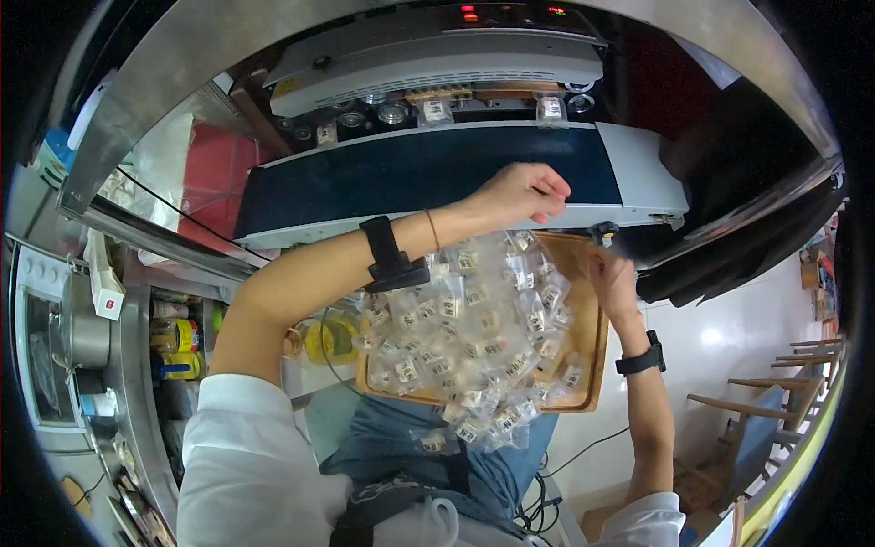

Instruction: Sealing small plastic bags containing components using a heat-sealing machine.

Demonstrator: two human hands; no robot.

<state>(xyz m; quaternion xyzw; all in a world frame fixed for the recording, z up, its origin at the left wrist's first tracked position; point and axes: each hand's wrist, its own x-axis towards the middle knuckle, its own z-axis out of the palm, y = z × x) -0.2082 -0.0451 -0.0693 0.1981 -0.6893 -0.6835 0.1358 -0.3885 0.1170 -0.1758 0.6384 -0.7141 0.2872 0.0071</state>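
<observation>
My left hand (524,196) hovers over the near edge of a band sealer's dark blue conveyor belt (346,187). Its fingers are curled in, and nothing shows in them. To the right, my right hand (612,273) is closed near a small black knob (603,232) at the machine's front; what it pinches, if anything, is too small to make out. Below both hands, a heap of small clear labelled packets (456,310) fills a wooden tray (583,387) and spills over its near edge. Two packets, one labelled pouch (436,111) and another pouch (550,109), hang along the sealer head (437,73).
A metal frame bar (747,217) curves around the machine. At left stand a steel counter (137,365) and yellow-labelled jars (178,335). Wooden chairs (756,410) are at right, and black cables (542,506) lie near my legs. A black cloth (729,264) hangs at right.
</observation>
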